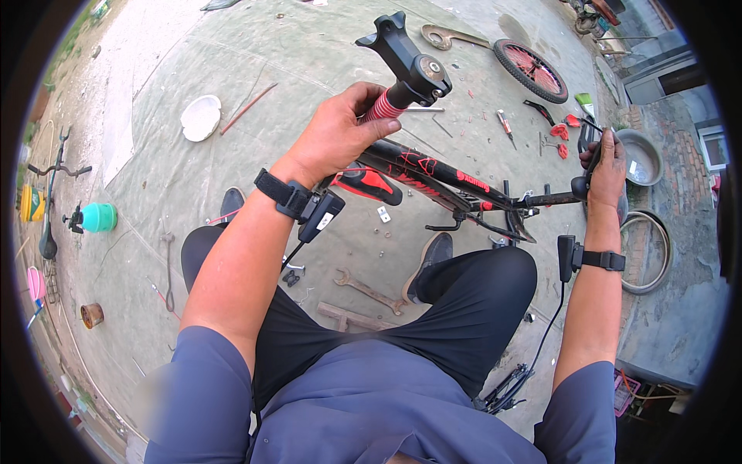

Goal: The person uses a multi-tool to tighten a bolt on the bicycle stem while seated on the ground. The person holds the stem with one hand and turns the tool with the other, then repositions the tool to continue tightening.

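Observation:
A black-and-red bicycle frame (433, 172) lies across in front of me above my knees. My left hand (338, 127) is closed around its red ribbed front tube, just below a black handlebar stem (406, 66) that points up and away. Toward the right, a black seat post (549, 199) leads to a dark, saddle-like part. My right hand (607, 166) grips that part, its fingers partly hidden and its thumb upward. Beneath the frame, near my left wrist, shows a red-and-black elongated piece (371, 185); its kind is unclear.
A large wrench (367, 290) lies between my feet. Beyond the frame are a wheel with red spokes (529, 69), a flat metal tool (452, 36) and a screwdriver (505, 127). At right stand a metal basin (641, 157) and a tyre (648, 251); at left, a turquoise canister (99, 217).

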The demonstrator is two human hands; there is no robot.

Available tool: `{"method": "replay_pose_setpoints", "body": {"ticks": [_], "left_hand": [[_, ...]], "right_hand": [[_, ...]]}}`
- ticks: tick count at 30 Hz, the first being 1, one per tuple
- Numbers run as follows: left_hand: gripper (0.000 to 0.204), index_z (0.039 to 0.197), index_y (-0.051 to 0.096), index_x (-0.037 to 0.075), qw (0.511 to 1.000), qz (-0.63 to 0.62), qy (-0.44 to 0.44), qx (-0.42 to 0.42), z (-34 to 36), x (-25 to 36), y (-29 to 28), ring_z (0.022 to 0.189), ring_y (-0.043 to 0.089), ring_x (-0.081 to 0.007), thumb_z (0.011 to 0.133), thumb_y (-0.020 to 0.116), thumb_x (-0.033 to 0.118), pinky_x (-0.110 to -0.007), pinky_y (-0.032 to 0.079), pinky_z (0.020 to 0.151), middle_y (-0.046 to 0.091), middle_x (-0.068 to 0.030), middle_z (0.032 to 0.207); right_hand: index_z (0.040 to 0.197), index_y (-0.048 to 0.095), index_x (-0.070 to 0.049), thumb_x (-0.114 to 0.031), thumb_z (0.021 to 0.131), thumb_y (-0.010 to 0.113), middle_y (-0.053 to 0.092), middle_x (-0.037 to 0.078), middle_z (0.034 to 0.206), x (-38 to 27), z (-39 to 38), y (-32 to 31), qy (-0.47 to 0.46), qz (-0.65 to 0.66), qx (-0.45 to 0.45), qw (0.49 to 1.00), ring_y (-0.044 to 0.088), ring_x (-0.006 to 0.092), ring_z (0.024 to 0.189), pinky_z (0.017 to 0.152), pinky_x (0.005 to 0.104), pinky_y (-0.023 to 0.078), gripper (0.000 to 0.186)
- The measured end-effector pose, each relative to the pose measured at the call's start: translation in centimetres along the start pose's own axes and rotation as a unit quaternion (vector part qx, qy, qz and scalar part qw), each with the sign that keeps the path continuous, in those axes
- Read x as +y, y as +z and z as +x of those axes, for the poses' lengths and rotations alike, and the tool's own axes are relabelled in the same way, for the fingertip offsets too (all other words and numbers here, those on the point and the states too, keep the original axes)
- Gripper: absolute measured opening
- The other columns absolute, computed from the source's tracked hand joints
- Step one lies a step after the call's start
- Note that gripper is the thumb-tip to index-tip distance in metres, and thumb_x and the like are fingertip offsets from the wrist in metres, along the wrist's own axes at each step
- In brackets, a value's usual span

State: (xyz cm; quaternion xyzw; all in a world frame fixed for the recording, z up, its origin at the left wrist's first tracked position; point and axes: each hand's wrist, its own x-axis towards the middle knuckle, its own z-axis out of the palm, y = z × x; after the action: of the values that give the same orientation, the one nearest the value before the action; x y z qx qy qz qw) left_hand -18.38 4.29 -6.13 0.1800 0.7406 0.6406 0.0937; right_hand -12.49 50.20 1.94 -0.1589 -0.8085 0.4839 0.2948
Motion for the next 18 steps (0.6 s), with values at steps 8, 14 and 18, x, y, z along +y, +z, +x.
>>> {"method": "replay_pose_setpoints", "body": {"ticks": [8, 14, 18], "left_hand": [[0.048, 0.129, 0.062, 0.001, 0.999, 0.021, 0.018, 0.028, -0.2, -0.5, 0.8, 0.103, 0.067, -0.0184, 0.088, 0.084, 0.013, -0.034, 0.053, 0.094, 0.072, -0.0111, 0.113], [0.051, 0.130, 0.062, 0.000, 0.996, 0.082, 0.020, 0.018, -0.5, -0.5, 0.2, 0.106, 0.067, -0.0214, 0.085, 0.083, 0.009, -0.035, 0.052, 0.097, 0.072, -0.0131, 0.116], [0.050, 0.129, 0.064, -0.001, 0.988, 0.152, 0.026, 0.023, -0.8, -1.9, -0.3, 0.109, 0.067, -0.0260, 0.082, 0.082, 0.007, -0.037, 0.052, 0.099, 0.071, -0.0154, 0.118]], "right_hand": [[0.116, 0.060, -0.001, -0.048, 0.102, 0.065, 0.064, 0.006, 0.082, -0.1, 0.0, 0.1, -0.004, 0.005, -0.002, 1.000, 0.064, 0.0134, 0.060, 0.055, 0.0265, 0.051, 0.049], [0.115, 0.060, 0.000, -0.048, 0.102, 0.065, 0.063, 0.006, 0.082, -0.1, 0.0, 0.0, -0.003, 0.003, 0.000, 1.000, 0.063, 0.0140, 0.060, 0.055, 0.0273, 0.051, 0.049], [0.114, 0.061, 0.000, -0.047, 0.102, 0.065, 0.063, 0.006, 0.082, 0.0, 0.1, 0.0, -0.004, 0.005, -0.003, 1.000, 0.063, 0.0140, 0.060, 0.056, 0.0275, 0.051, 0.049]]}}
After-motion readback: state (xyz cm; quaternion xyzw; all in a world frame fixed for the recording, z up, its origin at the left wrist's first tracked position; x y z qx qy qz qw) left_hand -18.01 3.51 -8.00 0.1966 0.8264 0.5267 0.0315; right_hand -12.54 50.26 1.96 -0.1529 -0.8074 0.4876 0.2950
